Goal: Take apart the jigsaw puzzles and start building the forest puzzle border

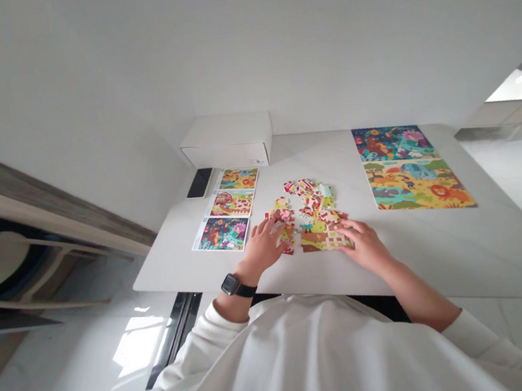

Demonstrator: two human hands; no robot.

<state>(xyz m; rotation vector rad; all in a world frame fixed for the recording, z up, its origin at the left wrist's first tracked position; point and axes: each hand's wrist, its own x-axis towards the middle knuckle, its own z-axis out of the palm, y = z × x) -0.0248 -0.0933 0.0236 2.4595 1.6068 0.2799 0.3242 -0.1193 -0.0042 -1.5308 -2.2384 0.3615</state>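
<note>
A heap of loose, bright puzzle pieces (310, 204) lies at the middle of the white table (447, 245). My left hand (265, 245), a black watch on its wrist, rests at the heap's left edge with fingers curled onto a few pieces (285, 217). My right hand (363, 240) lies flat on a partly joined patch of pieces (320, 239) near the front edge, fingers pressing down on it.
A finished puzzle (408, 169) lies at the right of the table. Three picture cards (231, 208) lie in a column at the left, a black phone (200, 183) beside them. A white box (227, 141) stands at the back by the wall.
</note>
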